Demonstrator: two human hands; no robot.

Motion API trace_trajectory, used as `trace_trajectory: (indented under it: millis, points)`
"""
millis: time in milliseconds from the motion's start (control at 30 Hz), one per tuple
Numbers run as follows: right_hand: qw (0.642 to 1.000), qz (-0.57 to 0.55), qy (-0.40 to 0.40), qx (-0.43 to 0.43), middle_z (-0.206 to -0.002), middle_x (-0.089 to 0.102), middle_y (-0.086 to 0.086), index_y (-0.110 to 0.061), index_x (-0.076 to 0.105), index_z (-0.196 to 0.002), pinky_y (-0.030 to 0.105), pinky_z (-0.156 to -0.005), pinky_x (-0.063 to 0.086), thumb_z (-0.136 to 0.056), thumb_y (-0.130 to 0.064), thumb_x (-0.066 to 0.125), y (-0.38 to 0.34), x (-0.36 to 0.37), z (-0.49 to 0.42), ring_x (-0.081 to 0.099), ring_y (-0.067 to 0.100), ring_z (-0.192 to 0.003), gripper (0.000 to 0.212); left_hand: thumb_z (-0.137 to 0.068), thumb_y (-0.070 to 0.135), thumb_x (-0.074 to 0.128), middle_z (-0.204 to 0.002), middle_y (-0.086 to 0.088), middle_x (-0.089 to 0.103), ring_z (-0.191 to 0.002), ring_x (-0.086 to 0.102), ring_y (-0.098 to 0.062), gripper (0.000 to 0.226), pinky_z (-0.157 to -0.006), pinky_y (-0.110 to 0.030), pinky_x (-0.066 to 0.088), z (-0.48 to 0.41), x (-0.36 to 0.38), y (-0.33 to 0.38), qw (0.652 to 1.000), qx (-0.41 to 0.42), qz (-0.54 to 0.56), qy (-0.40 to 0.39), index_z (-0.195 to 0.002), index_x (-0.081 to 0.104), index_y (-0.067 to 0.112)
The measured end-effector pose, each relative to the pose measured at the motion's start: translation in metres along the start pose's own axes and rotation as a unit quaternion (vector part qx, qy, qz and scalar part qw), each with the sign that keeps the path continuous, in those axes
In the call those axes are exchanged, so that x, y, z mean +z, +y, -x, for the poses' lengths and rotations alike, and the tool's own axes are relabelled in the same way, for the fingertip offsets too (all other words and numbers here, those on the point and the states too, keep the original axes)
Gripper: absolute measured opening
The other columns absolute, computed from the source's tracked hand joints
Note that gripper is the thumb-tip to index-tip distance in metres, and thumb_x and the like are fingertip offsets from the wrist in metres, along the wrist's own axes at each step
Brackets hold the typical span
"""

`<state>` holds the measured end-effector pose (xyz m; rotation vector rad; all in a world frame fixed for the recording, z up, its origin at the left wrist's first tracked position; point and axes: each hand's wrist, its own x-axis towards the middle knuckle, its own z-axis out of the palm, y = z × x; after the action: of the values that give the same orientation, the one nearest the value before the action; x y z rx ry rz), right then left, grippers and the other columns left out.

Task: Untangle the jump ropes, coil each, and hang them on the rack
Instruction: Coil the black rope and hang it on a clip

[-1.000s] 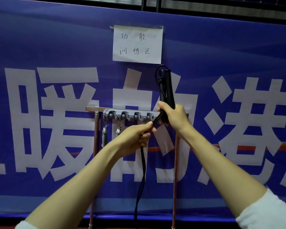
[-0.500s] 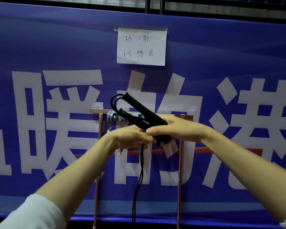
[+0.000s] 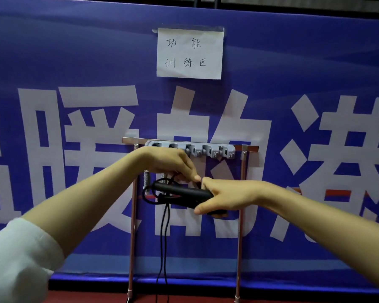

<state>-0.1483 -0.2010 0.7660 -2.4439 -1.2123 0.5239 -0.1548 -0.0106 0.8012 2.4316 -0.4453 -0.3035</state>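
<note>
Blue banner point(image 3: 53, 51) behind; right hand point(image 3: 225, 196) grips rope handles point(image 3: 182, 191) sideways.

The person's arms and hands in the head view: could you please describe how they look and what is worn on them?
Both forearms are bare from the wrist back. The left arm ends in a loose white sleeve, pushed up and bunched near the elbow. No sleeve shows on the right arm in this frame. The left hand and right hand wear no gloves, and no watch, ring or bracelet is visible.
</note>
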Motion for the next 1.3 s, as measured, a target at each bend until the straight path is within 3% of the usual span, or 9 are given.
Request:
trace_trajectory:
  millis: [133, 300, 433, 633, 733, 833, 933, 1033, 1300]
  points:
    - [0.998, 0.046, 0.017, 0.036, -0.077, 0.051, 0.002, -0.001, 0.037, -0.12, 0.022, -0.051, 0.043, -0.093, -0.021, 0.062, 0.016, 0.001, -0.019, 0.052, 0.011, -0.056, 0.042, -0.09, 0.027, 0.064, -0.066, 0.007, 0.061, -0.057, 0.049, -0.004, 0.021, -0.056, -0.016, 0.039, -0.017, 0.024, 0.011, 0.954, 0.001, -0.279, 0.112, -0.092, 0.076, 0.01]
    - [0.952, 0.266, 0.111, 0.102, -0.096, 0.061, 0.009, -0.007, 0.04, -0.122, 0.029, -0.059, 0.044, -0.095, -0.03, 0.056, 0.024, -0.012, -0.027, 0.058, 0.02, -0.076, 0.039, -0.094, 0.029, 0.058, -0.089, -0.006, 0.07, -0.081, 0.062, -0.021, 0.023, -0.079, -0.035, 0.052, -0.023, 0.045, 0.002, 0.919, 0.026, -0.298, 0.256, -0.098, 0.073, 0.013]
    - [0.87, 0.452, 0.139, 0.139, -0.097, 0.059, 0.007, -0.008, 0.053, -0.114, 0.033, -0.066, 0.046, -0.097, -0.023, 0.049, 0.034, -0.019, -0.024, 0.054, 0.022, -0.077, 0.023, -0.101, 0.037, 0.045, -0.067, 0.001, 0.056, -0.066, 0.057, -0.02, 0.034, -0.07, -0.033, 0.05, -0.018, 0.045, 0.003, 0.918, -0.027, -0.325, 0.226, -0.099, 0.067, 0.01]
    - [0.81, 0.469, 0.313, 0.16, -0.104, 0.065, 0.013, 0.0, 0.043, -0.122, 0.035, -0.06, 0.041, -0.099, -0.012, 0.041, 0.056, -0.036, -0.027, 0.065, 0.03, -0.087, 0.026, -0.1, 0.033, 0.051, -0.064, 0.002, 0.056, -0.05, 0.044, -0.008, 0.029, -0.048, -0.016, 0.037, -0.026, 0.066, -0.001, 0.963, 0.043, 0.1, 0.248, -0.091, 0.069, 0.011]
    - [0.789, 0.459, 0.388, 0.127, -0.103, 0.065, 0.015, -0.001, 0.044, -0.114, 0.037, -0.063, 0.044, -0.097, -0.008, 0.042, 0.052, -0.041, -0.028, 0.064, 0.033, -0.091, 0.019, -0.096, 0.028, 0.059, -0.071, 0.0, 0.057, -0.058, 0.053, -0.009, 0.019, -0.059, -0.022, 0.048, -0.028, 0.073, 0.0, 0.914, 0.054, 0.38, 0.135, -0.089, 0.064, 0.01]
    - [0.78, 0.469, 0.4, 0.108, -0.108, 0.064, 0.016, -0.002, 0.042, -0.117, 0.035, -0.064, 0.041, -0.098, -0.008, 0.04, 0.046, -0.037, -0.03, 0.063, 0.033, -0.097, 0.02, -0.095, 0.036, 0.058, -0.068, 0.002, 0.052, -0.058, 0.049, -0.009, 0.026, -0.059, -0.021, 0.044, -0.035, 0.069, 0.003, 0.876, 0.087, 0.449, 0.153, -0.087, 0.064, 0.012]
    - [0.794, 0.449, 0.397, 0.104, -0.117, 0.061, 0.017, 0.003, 0.026, -0.14, 0.038, -0.065, 0.045, -0.1, -0.016, 0.043, 0.048, -0.032, -0.032, 0.064, 0.034, -0.097, 0.047, -0.094, 0.025, 0.062, -0.073, 0.002, 0.061, -0.064, 0.052, -0.012, 0.014, -0.059, -0.023, 0.043, -0.038, 0.066, 0.009, 0.903, 0.114, 0.216, 0.352, -0.087, 0.066, 0.013]
    - [0.829, 0.41, 0.366, 0.106, -0.117, 0.062, 0.019, 0.004, 0.0, -0.149, 0.039, -0.066, 0.044, -0.099, -0.024, 0.048, 0.049, -0.027, -0.031, 0.064, 0.036, -0.095, 0.074, -0.094, 0.023, 0.058, -0.092, -0.001, 0.066, -0.084, 0.06, -0.02, 0.014, -0.069, -0.034, 0.048, -0.042, 0.07, 0.011, 0.828, 0.095, -0.203, 0.514, -0.096, 0.067, 0.012]
    - [0.88, 0.287, 0.349, 0.147, -0.115, 0.062, 0.018, -0.001, 0.037, -0.133, 0.037, -0.067, 0.042, -0.097, -0.03, 0.052, 0.049, -0.019, -0.043, 0.062, 0.037, -0.1, 0.048, -0.063, 0.003, 0.082, -0.063, -0.008, 0.059, -0.056, 0.057, -0.028, 0.015, -0.045, -0.023, 0.028, -0.049, 0.06, 0.013, 0.719, 0.194, -0.403, 0.533, -0.069, 0.069, 0.007]
